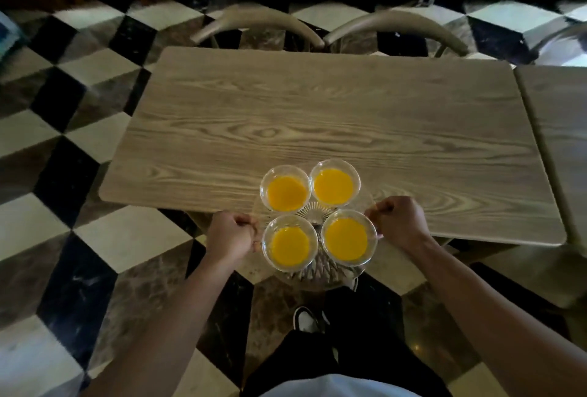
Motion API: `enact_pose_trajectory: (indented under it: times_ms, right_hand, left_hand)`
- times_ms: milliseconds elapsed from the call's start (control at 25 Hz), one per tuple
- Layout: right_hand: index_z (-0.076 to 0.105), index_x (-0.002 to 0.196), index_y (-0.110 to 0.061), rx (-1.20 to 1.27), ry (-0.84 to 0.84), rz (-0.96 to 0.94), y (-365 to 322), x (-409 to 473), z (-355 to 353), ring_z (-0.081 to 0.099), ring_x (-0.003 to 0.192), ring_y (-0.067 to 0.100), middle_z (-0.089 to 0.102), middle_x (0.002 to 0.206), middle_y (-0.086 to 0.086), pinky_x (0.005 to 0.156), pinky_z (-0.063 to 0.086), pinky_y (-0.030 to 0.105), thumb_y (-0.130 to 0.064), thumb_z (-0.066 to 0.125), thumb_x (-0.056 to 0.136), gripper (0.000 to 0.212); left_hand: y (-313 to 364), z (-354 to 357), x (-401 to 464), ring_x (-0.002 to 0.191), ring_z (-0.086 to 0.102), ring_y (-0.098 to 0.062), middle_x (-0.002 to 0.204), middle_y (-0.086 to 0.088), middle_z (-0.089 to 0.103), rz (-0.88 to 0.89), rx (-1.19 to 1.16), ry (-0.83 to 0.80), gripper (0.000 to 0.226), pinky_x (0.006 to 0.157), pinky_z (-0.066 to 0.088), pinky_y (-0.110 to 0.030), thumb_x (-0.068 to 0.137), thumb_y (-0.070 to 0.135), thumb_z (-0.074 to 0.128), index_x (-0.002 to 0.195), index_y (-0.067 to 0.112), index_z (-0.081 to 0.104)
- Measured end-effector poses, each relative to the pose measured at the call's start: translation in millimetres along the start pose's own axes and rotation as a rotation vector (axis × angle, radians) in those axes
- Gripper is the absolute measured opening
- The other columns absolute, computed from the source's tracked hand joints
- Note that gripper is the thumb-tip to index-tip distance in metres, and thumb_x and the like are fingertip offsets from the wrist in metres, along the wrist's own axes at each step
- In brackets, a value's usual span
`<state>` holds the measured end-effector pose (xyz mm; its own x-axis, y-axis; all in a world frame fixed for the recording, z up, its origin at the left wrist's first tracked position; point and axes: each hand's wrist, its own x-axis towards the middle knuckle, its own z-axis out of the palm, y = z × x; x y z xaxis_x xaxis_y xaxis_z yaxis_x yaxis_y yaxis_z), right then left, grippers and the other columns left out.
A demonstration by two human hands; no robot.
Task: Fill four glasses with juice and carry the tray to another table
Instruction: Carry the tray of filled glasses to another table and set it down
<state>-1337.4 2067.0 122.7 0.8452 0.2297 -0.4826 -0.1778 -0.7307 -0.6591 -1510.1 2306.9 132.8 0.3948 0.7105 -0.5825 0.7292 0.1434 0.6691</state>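
We hold the clear glass tray point(313, 277) between our two hands, the left hand point(230, 234) curled tight on its left rim and the right hand point(398, 222) curled tight on its right rim. Four glasses point(317, 215) of yellow juice stand close together on it, two just beyond our knuckles and two between our wrists. The tray's far half hangs over the near edge of the wooden bench point(317, 117) in front of us; its near half is over the checkered floor point(63, 238). We cannot tell whether its underside touches the wood yet.

The filling looks done, so the step in hand, as we judge it, is setting the tray down. To do it well, we should keep both fists at one height so the juice stays flat in the glasses, and move the tray forward, away from our body, until all of it is over the wood. Then we lower it slowly and level. The glasses are nearly touching, so a jolt could knock them together. We let go only once the whole base rests firmly. Two chairs point(327, 28) stand beyond the far side, well clear of our hands.
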Motion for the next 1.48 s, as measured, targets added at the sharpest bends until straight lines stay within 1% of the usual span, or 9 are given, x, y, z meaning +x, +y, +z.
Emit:
enact_pose_trajectory:
  times_ms: [120,320,520,760,920,1040,1200,1400,1480]
  right_hand:
    - [0.078,0.081,-0.007,0.013,0.035,0.019,-8,18,-3,0.067,0.043,0.004,0.074,0.063,0.000,0.043,0.054,0.017,-0.009,0.074,0.087,0.008]
    - [0.078,0.081,-0.009,0.039,0.037,0.035,-20,60,-10,0.072,0.051,0.013,0.076,0.066,0.005,0.055,0.062,0.027,-0.007,0.071,0.086,0.009]
    - [0.078,0.081,-0.009,0.037,0.018,0.044,-37,108,-21,0.070,0.048,0.008,0.076,0.066,0.003,0.043,0.050,0.012,-0.009,0.072,0.087,0.008]
    - [0.077,0.081,-0.009,0.032,0.051,0.063,-49,152,-35,0.071,0.052,0.012,0.076,0.066,0.002,0.052,0.059,0.022,-0.010,0.075,0.086,0.006]
    - [0.076,0.075,-0.013,0.021,0.082,0.085,-51,174,-36,0.074,0.056,0.016,0.074,0.060,0.003,0.066,0.064,0.032,-0.015,0.076,0.084,0.009]
    - [0.075,0.075,-0.014,0.016,0.098,0.122,-54,186,-31,0.074,0.058,0.017,0.074,0.059,0.004,0.064,0.062,0.029,-0.019,0.076,0.084,0.011]
    - [0.076,0.078,-0.011,0.036,0.155,0.165,-58,203,-24,0.068,0.046,0.005,0.073,0.058,-0.002,0.042,0.048,0.009,-0.020,0.077,0.085,0.011]
    - [0.078,0.076,-0.014,0.053,0.152,0.193,-63,221,-10,0.072,0.052,0.009,0.074,0.060,0.000,0.064,0.064,0.032,-0.014,0.075,0.084,0.009]
    - [0.078,0.077,-0.013,0.048,0.157,0.193,-65,230,-7,0.072,0.051,0.009,0.075,0.061,0.000,0.065,0.064,0.031,-0.015,0.075,0.085,0.008]
  left_hand:
    - [16,9,25,0.059,0.069,-0.019,0.072,-0.009,0.075,-0.004,0.004,-0.027,0.026,0.065,0.064,-0.043,0.090,-0.015,0.057,0.077,0.002,0.072]
    - [49,25,58,0.067,0.072,-0.023,0.078,-0.011,0.076,-0.007,0.034,-0.002,0.028,0.072,0.067,-0.048,0.091,-0.013,0.057,0.079,0.007,0.072]
    - [88,43,91,0.058,0.070,-0.018,0.070,-0.009,0.076,0.019,0.121,0.016,0.027,0.050,0.060,-0.030,0.090,-0.011,0.059,0.077,0.007,0.074]
    - [125,68,126,0.068,0.076,-0.027,0.075,-0.015,0.079,0.047,0.160,-0.011,0.026,0.058,0.062,-0.032,0.087,-0.012,0.059,0.078,0.005,0.078]
    - [139,79,150,0.063,0.073,-0.020,0.076,-0.012,0.078,0.057,0.191,-0.049,0.025,0.048,0.056,-0.020,0.088,-0.012,0.059,0.083,0.005,0.077]
    - [147,84,172,0.067,0.077,-0.027,0.074,-0.011,0.079,0.067,0.170,-0.074,0.027,0.061,0.065,-0.036,0.086,-0.012,0.061,0.079,0.008,0.078]
    - [167,90,201,0.070,0.079,-0.027,0.075,-0.008,0.080,0.091,0.210,-0.114,0.029,0.067,0.067,-0.045,0.086,-0.009,0.062,0.080,0.015,0.079]
    - [173,91,230,0.072,0.078,-0.033,0.072,-0.009,0.079,0.102,0.254,-0.150,0.032,0.069,0.066,-0.053,0.087,-0.010,0.061,0.074,0.016,0.076]
    - [175,94,241,0.073,0.078,-0.035,0.072,-0.011,0.078,0.100,0.257,-0.153,0.033,0.069,0.066,-0.056,0.088,-0.011,0.060,0.073,0.014,0.076]
